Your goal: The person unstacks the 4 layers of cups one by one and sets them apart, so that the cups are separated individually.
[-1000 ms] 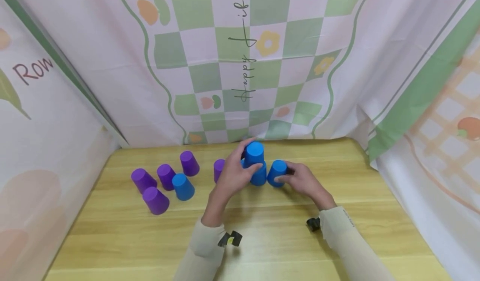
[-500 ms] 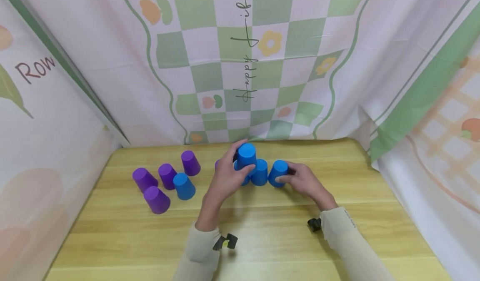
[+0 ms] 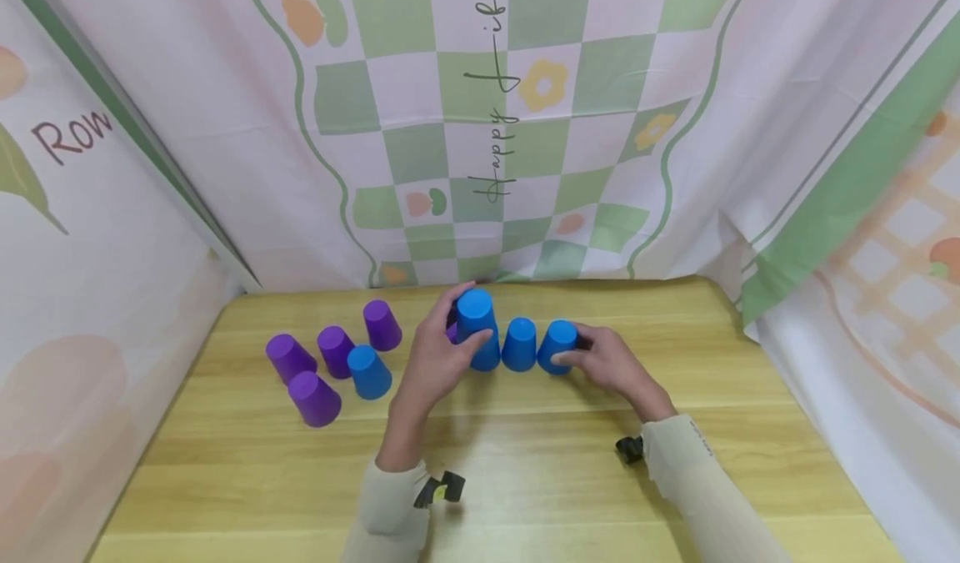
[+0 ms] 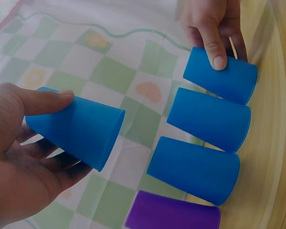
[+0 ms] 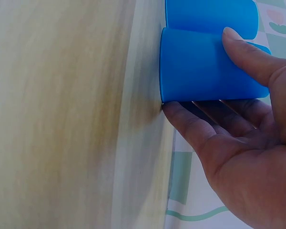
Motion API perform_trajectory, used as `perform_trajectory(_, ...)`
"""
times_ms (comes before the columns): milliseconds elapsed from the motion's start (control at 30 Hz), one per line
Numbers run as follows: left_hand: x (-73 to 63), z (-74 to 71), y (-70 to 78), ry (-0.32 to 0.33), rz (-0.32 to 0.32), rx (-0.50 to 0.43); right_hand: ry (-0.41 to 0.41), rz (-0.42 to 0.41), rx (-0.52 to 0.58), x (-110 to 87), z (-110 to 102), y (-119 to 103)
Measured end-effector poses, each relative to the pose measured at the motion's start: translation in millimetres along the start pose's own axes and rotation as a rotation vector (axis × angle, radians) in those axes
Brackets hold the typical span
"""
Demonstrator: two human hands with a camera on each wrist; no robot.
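My left hand [image 3: 442, 354] holds an upside-down blue cup [image 4: 76, 129] between thumb and fingers, raised clear of the table. Below it stands a row of upside-down cups: a purple cup [image 4: 171, 212], then a blue cup [image 4: 193, 169], a middle blue cup [image 3: 520, 344] and a right-end blue cup [image 5: 209, 67]. That last one is gripped by my right hand [image 3: 606, 361], its rim down on the table, thumb on one side and fingers on the other. In the head view the left hand and its cup hide most of the row's purple cup.
On the left of the wooden table [image 3: 525, 480] stand several upside-down purple cups [image 3: 315, 399] in a loose cluster, with one blue cup [image 3: 369, 371] at their right. A checked curtain [image 3: 480, 129] hangs along the table's back edge.
My left hand has carried its blue cup leftward over the row, from above the middle blue cup to above the one left of it. The right hand stays on its cup.
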State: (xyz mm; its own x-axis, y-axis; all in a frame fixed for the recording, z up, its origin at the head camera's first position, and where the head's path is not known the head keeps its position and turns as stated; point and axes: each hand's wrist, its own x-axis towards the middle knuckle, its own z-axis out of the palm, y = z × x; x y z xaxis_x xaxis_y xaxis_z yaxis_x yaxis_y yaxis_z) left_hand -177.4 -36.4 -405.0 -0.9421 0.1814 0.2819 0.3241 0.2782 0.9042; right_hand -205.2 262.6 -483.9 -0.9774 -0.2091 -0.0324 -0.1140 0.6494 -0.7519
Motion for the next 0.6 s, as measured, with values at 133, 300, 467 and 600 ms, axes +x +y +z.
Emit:
perform_trajectory(133, -2.2, -6.2, -0.6, 0.023, -0.003, 0.004, -0.006, 0.006, 0.010, 0.1, -0.3, -0.7)
perform_trajectory(300, -5.0, -14.2, -0.6, 0.039, -0.009, -0.003, -0.010, 0.016, 0.011, 0.5, 0.0, -0.3)
perform_trajectory(467, -7.7, -21.8, 0.2, 0.053, -0.032, 0.006, -0.009, 0.029, 0.009, -0.5, 0.1, -0.8)
perform_trajectory(600, -10.4, -27.4, 0.5, 0.071, -0.058, 0.018, -0.010, 0.042, 0.000, -0.7, 1.2, -2.1)
